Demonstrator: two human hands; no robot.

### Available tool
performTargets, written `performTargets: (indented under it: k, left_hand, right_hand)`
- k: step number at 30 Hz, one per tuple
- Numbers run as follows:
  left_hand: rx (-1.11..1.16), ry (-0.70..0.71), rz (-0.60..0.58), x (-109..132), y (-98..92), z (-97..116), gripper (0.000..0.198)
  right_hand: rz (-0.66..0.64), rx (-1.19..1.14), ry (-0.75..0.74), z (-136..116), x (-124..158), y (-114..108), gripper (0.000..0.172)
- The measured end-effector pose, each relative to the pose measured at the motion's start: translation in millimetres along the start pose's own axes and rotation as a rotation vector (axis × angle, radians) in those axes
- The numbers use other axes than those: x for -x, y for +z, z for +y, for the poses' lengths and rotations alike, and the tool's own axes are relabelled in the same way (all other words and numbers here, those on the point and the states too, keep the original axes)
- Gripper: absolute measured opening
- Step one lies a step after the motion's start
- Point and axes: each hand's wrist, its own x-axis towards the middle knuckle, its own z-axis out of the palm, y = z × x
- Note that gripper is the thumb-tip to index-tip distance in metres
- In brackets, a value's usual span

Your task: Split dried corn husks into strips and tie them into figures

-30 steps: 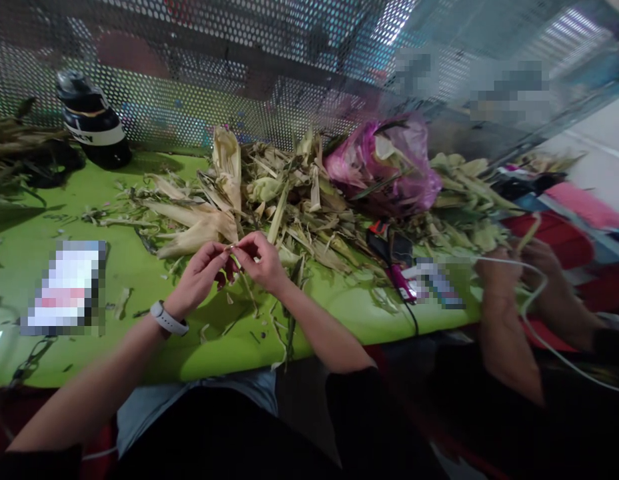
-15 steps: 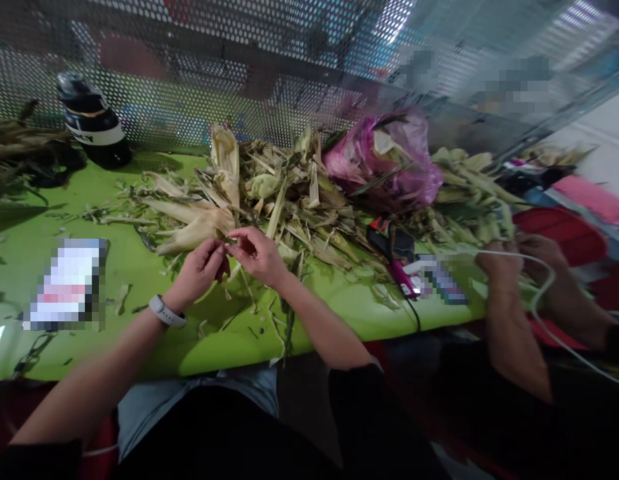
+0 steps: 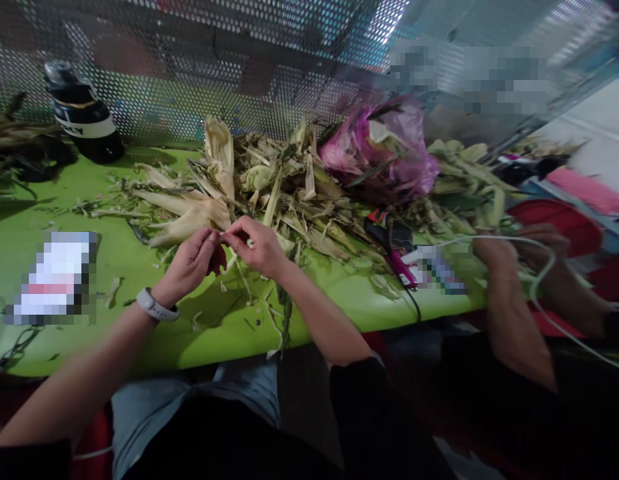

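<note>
My left hand (image 3: 189,263) and my right hand (image 3: 257,245) meet over the green table (image 3: 139,333), fingertips pinched together on a thin strip of corn husk (image 3: 228,241). The left wrist carries a white watch (image 3: 157,307). Just behind the hands lies a heap of dry corn husks (image 3: 249,193), with loose scraps scattered on the table under my hands.
A pink plastic bag (image 3: 379,150) sits in the heap. A black and white bottle (image 3: 82,113) stands at the back left by the perforated metal screen (image 3: 189,67). Another person's hands (image 3: 494,257) work at the right, near a white cable (image 3: 539,280) and a pink tool (image 3: 402,267).
Both hands have shifted slightly up and left toward the husk heap, still pinching the strip. The other person's hands at the right moved a little.
</note>
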Motion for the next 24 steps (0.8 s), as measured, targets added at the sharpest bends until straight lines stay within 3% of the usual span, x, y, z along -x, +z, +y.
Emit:
performTargets:
  k: [7,13,16,19,22,24]
  left_hand:
    - [-0.318,0.180,-0.017,3.9,1.7,2.3,0.023]
    - [-0.565,0.337,-0.151,-0.7,-1.2,17.5,0.019]
    - [-0.605,0.319,-0.145,-3.9,-0.5,24.5,0.020]
    - [-0.489,0.260,-0.133,-9.6,-1.4,25.2,0.024]
    - [-0.241,0.144,-0.123,-18.8,-4.7,14.4,0.033]
    - [-0.188,0.086,-0.039,-24.9,-5.8,1.4,0.037]
  right_hand:
    - [-0.038,-0.201,0.171,-10.2,-2.2,-14.5,0.025]
    - [-0.376,-0.475,0.308,-13.2,-3.2,-37.6,0.033]
    - [-0.344,-0.451,0.282,-14.4,-2.9,-41.8,0.033]
    - [-0.300,-0.358,0.237,-15.7,-3.8,-45.9,0.034]
    - [-0.238,-0.338,0.230,-14.5,-8.0,-52.3,0.039]
    - [-0.180,-0.359,0.246,-9.7,-11.9,-55.6,0.042]
